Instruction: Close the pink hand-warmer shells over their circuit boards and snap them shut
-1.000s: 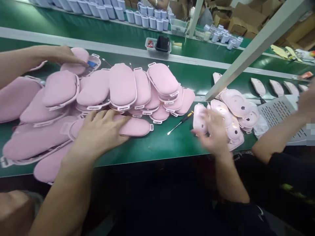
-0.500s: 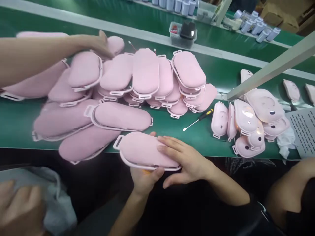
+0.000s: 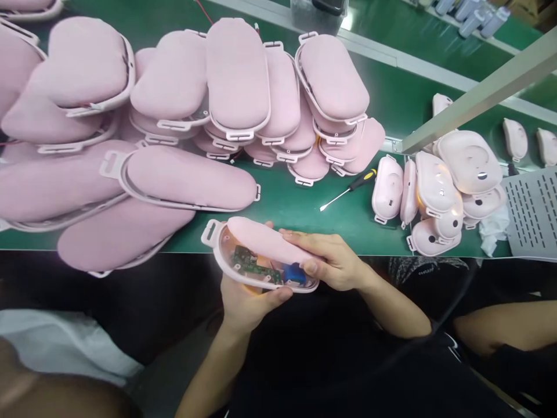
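Head view: your left grip [image 3: 243,307] holds the pink case [image 3: 221,261] by the surface [image 3: 300,219], your right grip [image 3: 338,261] holds its tilted cover [image 3: 265,239] (tug hard, and the green board [image 3: 249,261] might break).

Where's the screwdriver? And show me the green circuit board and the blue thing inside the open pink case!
Screwdriver [image 3: 357,183]: head view, on its black handle.
Green circuit board [image 3: 250,263]: head view, near its middle.
Blue thing [image 3: 295,274]: head view, on the part that shows.
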{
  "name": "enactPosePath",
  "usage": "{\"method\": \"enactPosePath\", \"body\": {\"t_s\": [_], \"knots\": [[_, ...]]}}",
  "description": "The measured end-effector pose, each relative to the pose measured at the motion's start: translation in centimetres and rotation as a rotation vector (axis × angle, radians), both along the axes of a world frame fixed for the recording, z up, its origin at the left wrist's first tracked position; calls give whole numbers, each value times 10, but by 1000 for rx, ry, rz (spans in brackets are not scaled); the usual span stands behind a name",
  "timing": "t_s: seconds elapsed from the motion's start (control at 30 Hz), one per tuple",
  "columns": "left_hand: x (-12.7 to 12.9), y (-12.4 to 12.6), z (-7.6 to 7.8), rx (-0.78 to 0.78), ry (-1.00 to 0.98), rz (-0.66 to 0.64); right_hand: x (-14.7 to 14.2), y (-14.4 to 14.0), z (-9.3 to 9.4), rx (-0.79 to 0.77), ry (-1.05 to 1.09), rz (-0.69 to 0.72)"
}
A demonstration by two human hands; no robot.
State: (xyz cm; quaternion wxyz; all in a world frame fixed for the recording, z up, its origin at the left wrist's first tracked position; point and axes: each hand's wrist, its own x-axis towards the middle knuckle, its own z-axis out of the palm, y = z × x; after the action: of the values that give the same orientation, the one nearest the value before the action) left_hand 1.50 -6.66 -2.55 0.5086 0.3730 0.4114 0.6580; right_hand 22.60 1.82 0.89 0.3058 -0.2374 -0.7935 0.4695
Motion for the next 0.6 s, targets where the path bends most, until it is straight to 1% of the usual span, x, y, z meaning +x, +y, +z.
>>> {"method": "enactPosePath", "body": {"t_s": [0.07,0.13,0.2,0.27,0.3,0.37,0.43,0.47,0.5,0.53,0.6], "knots": [[-2,-1,-2,-2,10,-1,0,-3,-3,12,1,-1],[-5,-2,-2,-42,43,-8,0,-5,-5,33,-27,-3],[-6,-4,-2,-77,94,-12,-1,-6,-6,87,-58,16],[-7,-3,-2,-84,152,15,-5,-4,-7,113,-69,16],[-7,-1,-3,-59,182,17,-7,-1,-6,88,-52,-17],[-7,6,-3,57,259,-5,-12,6,-2,-47,16,-120],[-11,18,-2,258,378,-29,-12,13,5,-191,74,-176],[-14,26,0,352,448,-25,-10,16,9,-212,89,-191],[-18,33,3,426,518,-1,-6,18,11,-191,85,-204],[-22,41,8,469,576,19,-1,20,12,-127,79,-239],[-27,53,18,453,640,12,9,24,8,69,61,-329]]}}
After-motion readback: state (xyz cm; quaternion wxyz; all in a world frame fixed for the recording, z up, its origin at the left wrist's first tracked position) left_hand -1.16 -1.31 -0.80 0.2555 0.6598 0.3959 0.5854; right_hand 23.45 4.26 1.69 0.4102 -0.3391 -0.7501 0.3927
